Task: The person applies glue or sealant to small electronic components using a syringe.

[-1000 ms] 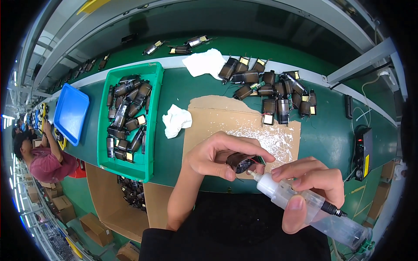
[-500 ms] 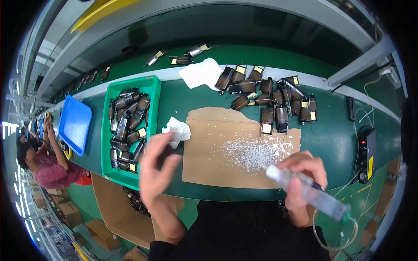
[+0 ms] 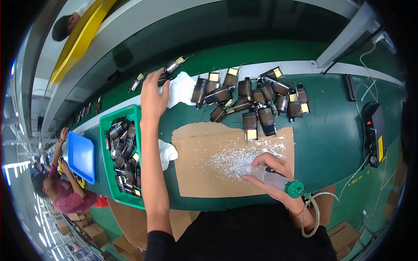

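Note:
My right hand (image 3: pixel 270 172) is closed round a translucent dispensing syringe (image 3: pixel 275 178) with a green cap and a clear tube. Its tip points at white residue (image 3: pixel 230 161) scattered on a cardboard sheet (image 3: pixel 198 182). My left hand (image 3: pixel 153 95) reaches over the far rail with its fingers apart. Partly behind these fingers is a dark cylindrical motor-like part (image 3: pixel 163 80); whether I touch it, I cannot tell. A similar silvery part (image 3: pixel 175 65) lies just beyond. White paper (image 3: pixel 182 89) rests right of that hand, and a crumpled tissue (image 3: pixel 167 153) sits beside my forearm.
Several brown cylindrical parts with wires (image 3: pixel 257 98) cluster behind the cardboard. A green bin (image 3: pixel 104 150) of similar parts stands at left, a blue tray (image 3: pixel 81 156) past it. A black control box (image 3: pixel 373 135) is at right. Another person (image 3: pixel 69 191) works at far left.
My left hand has moved from beside the green bin up to the far rail. My right hand has shifted left with the syringe, whose green cap now faces me.

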Action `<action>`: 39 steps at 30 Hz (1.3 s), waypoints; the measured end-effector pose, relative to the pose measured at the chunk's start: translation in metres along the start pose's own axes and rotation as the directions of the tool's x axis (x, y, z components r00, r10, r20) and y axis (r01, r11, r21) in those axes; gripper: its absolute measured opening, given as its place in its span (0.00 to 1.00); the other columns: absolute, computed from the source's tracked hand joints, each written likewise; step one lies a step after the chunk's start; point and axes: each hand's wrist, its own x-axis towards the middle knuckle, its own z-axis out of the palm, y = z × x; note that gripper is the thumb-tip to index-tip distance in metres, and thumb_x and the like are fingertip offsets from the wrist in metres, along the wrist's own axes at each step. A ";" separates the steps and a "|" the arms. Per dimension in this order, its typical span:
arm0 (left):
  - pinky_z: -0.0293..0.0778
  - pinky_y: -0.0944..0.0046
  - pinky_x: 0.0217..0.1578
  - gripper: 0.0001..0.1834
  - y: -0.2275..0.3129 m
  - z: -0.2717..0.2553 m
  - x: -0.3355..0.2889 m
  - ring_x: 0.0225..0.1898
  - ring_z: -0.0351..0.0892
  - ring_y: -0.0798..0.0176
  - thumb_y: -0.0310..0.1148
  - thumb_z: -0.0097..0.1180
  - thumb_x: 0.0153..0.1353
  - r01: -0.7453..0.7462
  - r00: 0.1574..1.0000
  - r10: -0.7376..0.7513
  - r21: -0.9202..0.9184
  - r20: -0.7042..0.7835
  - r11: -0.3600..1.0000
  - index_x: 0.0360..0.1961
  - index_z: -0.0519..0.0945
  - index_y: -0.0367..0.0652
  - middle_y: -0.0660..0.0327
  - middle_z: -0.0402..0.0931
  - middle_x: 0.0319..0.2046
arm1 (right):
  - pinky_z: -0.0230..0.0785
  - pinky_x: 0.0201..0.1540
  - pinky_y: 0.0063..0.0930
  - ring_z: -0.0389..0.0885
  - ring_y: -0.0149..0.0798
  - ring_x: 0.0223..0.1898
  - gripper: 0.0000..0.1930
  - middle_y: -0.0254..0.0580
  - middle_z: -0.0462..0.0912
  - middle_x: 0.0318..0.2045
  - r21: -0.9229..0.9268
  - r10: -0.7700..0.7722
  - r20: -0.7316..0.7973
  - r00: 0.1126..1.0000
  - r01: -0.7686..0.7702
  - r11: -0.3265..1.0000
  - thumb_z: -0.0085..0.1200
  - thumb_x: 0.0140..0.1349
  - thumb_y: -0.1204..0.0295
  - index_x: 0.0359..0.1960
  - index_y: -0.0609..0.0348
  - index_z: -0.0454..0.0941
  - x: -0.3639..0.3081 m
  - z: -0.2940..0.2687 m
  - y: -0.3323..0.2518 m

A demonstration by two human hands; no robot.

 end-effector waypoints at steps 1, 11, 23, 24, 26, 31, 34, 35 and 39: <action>0.67 0.54 0.52 0.21 -0.011 0.017 0.016 0.51 0.72 0.46 0.29 0.56 0.55 -0.023 0.999 0.023 0.022 0.031 0.999 0.52 0.74 0.41 0.50 0.74 0.49 | 0.66 0.27 0.19 0.75 0.26 0.25 0.15 0.35 0.77 0.26 0.026 0.017 0.026 1.000 -0.017 1.000 0.69 0.46 0.73 0.30 0.58 0.74 0.000 0.000 -0.001; 0.75 0.55 0.40 0.18 0.014 0.023 0.044 0.40 0.78 0.47 0.27 0.58 0.53 0.143 0.989 -0.145 -0.077 -0.025 0.987 0.47 0.72 0.39 0.50 0.75 0.37 | 0.69 0.26 0.19 0.78 0.26 0.25 0.12 0.36 0.79 0.23 0.069 0.046 -0.095 0.994 -0.039 0.997 0.67 0.49 0.72 0.30 0.58 0.74 -0.004 -0.004 -0.013; 0.68 0.55 0.44 0.38 0.123 -0.038 -0.150 0.40 0.70 0.62 0.52 0.42 0.66 0.546 0.801 0.134 -0.618 0.584 -0.566 0.65 0.52 0.32 0.56 0.68 0.46 | 0.72 0.28 0.18 0.80 0.28 0.24 0.15 0.44 0.81 0.22 0.052 -0.392 -0.353 0.849 0.437 0.898 0.64 0.49 0.70 0.29 0.66 0.70 0.010 0.008 -0.076; 0.68 0.55 0.45 0.37 0.122 -0.037 -0.157 0.41 0.70 0.61 0.51 0.43 0.66 0.565 0.793 0.142 -0.628 0.592 -0.536 0.63 0.54 0.30 0.55 0.68 0.46 | 0.73 0.28 0.19 0.80 0.28 0.23 0.15 0.45 0.81 0.23 0.078 -0.420 -0.387 0.821 0.483 0.872 0.64 0.49 0.70 0.29 0.66 0.69 0.011 0.011 -0.082; 0.69 0.55 0.45 0.35 0.123 -0.040 -0.164 0.44 0.71 0.59 0.48 0.44 0.66 0.531 0.826 0.187 -0.625 0.531 -0.572 0.63 0.56 0.29 0.51 0.69 0.48 | 0.73 0.27 0.19 0.80 0.29 0.23 0.15 0.46 0.81 0.22 0.035 -0.437 -0.344 0.831 0.477 0.878 0.63 0.49 0.70 0.28 0.65 0.68 0.011 0.014 -0.091; 0.68 0.59 0.40 0.33 0.121 -0.037 -0.169 0.45 0.71 0.56 0.42 0.51 0.63 0.496 0.868 0.375 -0.613 0.326 -0.614 0.61 0.60 0.26 0.44 0.69 0.49 | 0.71 0.24 0.18 0.80 0.29 0.19 0.15 0.43 0.81 0.19 -0.013 -0.485 -0.282 0.828 0.502 0.865 0.63 0.48 0.70 0.28 0.65 0.69 0.011 0.025 -0.099; 0.67 0.60 0.39 0.33 0.120 -0.039 -0.171 0.42 0.70 0.58 0.42 0.51 0.63 0.479 0.874 0.388 -0.652 0.292 -0.588 0.60 0.62 0.25 0.44 0.70 0.48 | 0.71 0.23 0.17 0.79 0.29 0.18 0.15 0.42 0.81 0.19 -0.041 -0.478 -0.293 0.828 0.489 0.871 0.63 0.47 0.69 0.28 0.64 0.69 0.008 0.028 -0.095; 0.67 0.60 0.39 0.33 0.120 -0.041 -0.171 0.42 0.70 0.58 0.42 0.51 0.63 0.479 0.875 0.387 -0.650 0.293 -0.591 0.60 0.62 0.25 0.44 0.70 0.48 | 0.71 0.23 0.17 0.79 0.29 0.18 0.15 0.42 0.81 0.19 -0.042 -0.477 -0.291 0.829 0.487 0.872 0.63 0.47 0.69 0.28 0.64 0.69 0.007 0.028 -0.095; 0.67 0.61 0.38 0.32 0.122 -0.043 -0.169 0.38 0.70 0.60 0.41 0.52 0.62 0.452 0.883 0.382 -0.706 0.271 -0.545 0.59 0.64 0.25 0.47 0.71 0.46 | 0.70 0.23 0.16 0.80 0.28 0.19 0.15 0.41 0.81 0.19 -0.068 -0.435 -0.273 0.858 0.434 0.898 0.64 0.47 0.69 0.28 0.62 0.69 0.005 0.030 -0.096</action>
